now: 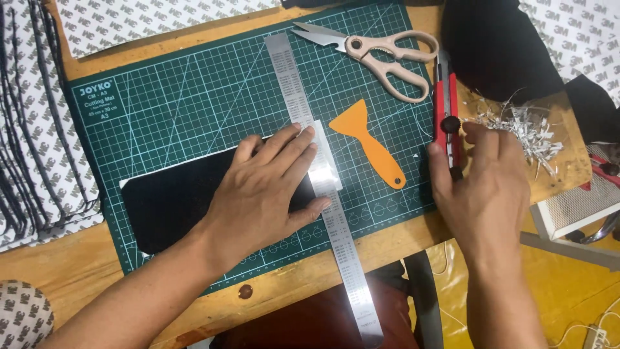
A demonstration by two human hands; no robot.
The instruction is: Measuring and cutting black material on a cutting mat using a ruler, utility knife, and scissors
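1. Head view — left hand (268,187) lies flat, fingers spread, pressing a black sheet (168,207) and the edge of a steel ruler (323,181) down onto the green cutting mat (187,97); it grips nothing, only bears down.
2. Right hand (481,187) is at the mat's right edge, fingers curled around a red utility knife (445,110) — whether it has a full grip or is only touching, I cannot tell.
3. Black sheet sits at the mat's lower left, a pale backing showing along its top edge. It looks thin, light and limp, likely to slide, so flat pressure suits it better than a pinch.
4. Ruler looks stiff, slick and narrow; I'd judge it apt to skate unless pinned near the cut line.
5. Knife is small and rigid — safest held by its body.
6. Nearby: an orange scraper (368,145), beige scissors (381,55), white shavings (523,129) on the wooden desk (64,258).
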